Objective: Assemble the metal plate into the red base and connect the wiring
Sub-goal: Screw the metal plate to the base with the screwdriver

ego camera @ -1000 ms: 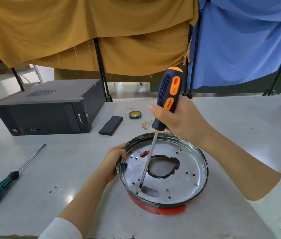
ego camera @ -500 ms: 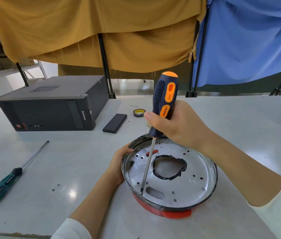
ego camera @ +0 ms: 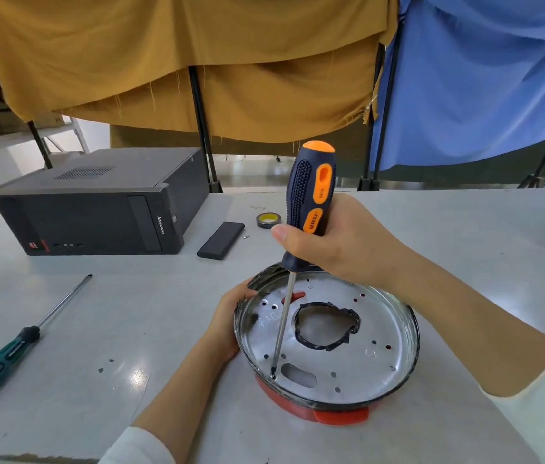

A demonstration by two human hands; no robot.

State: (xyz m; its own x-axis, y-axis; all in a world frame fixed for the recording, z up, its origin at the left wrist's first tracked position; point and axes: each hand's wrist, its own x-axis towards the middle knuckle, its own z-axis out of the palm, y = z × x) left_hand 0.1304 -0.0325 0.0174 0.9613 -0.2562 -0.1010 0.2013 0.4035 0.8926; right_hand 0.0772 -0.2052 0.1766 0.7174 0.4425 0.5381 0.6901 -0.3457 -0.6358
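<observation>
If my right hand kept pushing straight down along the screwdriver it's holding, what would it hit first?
Most likely the metal plate. The right hand grips the orange and blue screwdriver, whose tip already sits at a small hole near the plate's near-left rim, so sliding down the shaft ends on the plate, seated in the red base.

"lenovo" in white letters, running vertically on front panel of black computer case [ego camera: 97, 209], at ten o'clock from metal plate [ego camera: 364, 356]. Orange insets on screwdriver handle [ego camera: 311, 195] carry small print, too blurred to read.
</observation>
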